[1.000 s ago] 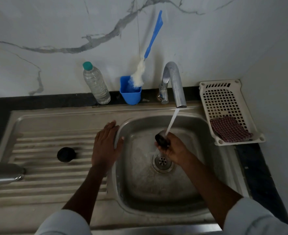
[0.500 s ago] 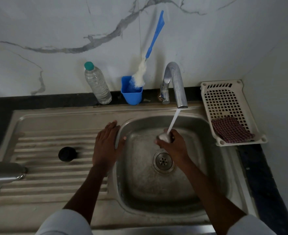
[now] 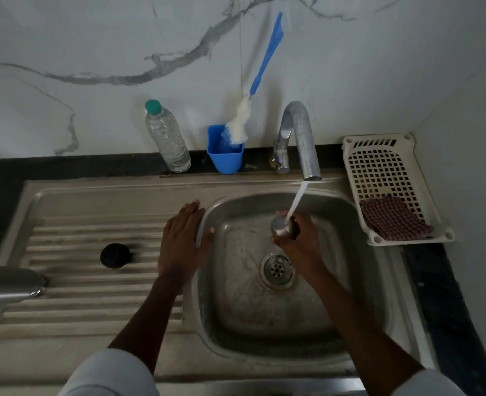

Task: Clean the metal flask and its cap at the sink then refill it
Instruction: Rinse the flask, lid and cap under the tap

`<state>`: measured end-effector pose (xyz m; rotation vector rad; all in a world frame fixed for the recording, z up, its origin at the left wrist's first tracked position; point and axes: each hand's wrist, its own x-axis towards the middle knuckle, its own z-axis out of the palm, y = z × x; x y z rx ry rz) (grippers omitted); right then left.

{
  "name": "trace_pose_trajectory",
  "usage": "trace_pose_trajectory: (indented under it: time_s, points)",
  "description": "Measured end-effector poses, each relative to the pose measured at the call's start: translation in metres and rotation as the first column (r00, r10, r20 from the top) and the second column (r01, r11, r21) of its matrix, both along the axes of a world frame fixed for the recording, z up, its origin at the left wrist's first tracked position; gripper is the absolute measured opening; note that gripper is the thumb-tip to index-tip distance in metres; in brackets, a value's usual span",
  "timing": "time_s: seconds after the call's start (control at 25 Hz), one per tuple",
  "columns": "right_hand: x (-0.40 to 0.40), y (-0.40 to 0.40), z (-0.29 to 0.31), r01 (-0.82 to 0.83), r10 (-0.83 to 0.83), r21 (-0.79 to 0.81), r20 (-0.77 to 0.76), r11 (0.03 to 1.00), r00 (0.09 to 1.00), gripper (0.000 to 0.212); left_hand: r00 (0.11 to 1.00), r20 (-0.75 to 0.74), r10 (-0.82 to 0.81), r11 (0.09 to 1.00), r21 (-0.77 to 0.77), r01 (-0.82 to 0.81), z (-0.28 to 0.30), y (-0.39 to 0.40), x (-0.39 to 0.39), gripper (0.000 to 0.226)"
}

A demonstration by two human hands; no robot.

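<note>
My right hand grips a small silvery cap over the sink basin, right under the water stream from the tap. Water hits the cap's top. My left hand rests flat on the basin's left rim, fingers straight and thumb over the edge. The metal flask lies on its side at the far left of the drainboard, partly out of frame. A round black lid part sits on the drainboard ribs, left of my left hand.
Against the marble wall stand a clear plastic bottle with a green cap and a blue cup holding a blue-handled bottle brush. A white plastic basket with a checked cloth sits right of the sink.
My right hand has turned the cap under the stream: its dark side showed a second ago, its silvery side shows now. My left hand has stayed on the rim.
</note>
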<state>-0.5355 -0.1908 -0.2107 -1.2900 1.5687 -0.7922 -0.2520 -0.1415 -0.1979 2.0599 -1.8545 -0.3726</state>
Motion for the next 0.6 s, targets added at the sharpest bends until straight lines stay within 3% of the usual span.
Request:
trace_pose_trajectory:
  time_s: [0.08,0.16,0.2,0.32,0.48,0.6]
  points:
    - [0.003,-0.002,0.006,0.102,-0.122,0.083,0.292,0.991,0.949,0.050,1.000,0.003,-0.003,1.000,-0.004,0.003,0.000,0.000,0.000,0.056]
    - [0.010,-0.005,0.011,0.192,-0.351,0.321,0.569,0.927,0.744,0.029,1.000,0.003,-0.003,1.000,0.004,0.003,0.001,0.000,0.000,0.057]
    - [0.011,-0.005,0.014,0.171,-0.445,0.455,0.608,0.874,0.658,0.017,1.000,0.005,-0.002,1.000,0.005,0.002,0.002,0.000,-0.001,0.057]
    - [0.007,-0.005,0.010,0.092,-0.573,0.659,0.566,0.746,0.593,0.037,1.000,-0.001,-0.006,1.000,0.001,0.006,0.003,0.000,0.000,0.057]
    - [0.009,-0.006,0.006,0.015,-0.773,0.787,0.602,0.617,0.199,0.049,1.000,0.005,-0.012,1.000,-0.007,0.012,0.003,0.000,0.000,0.057]
    - [0.016,0.001,-0.004,-0.053,-0.785,0.810,0.580,0.584,0.216,0.043,1.000,0.005,-0.006,1.000,0.003,0.006,0.001,0.000,0.000,0.060]
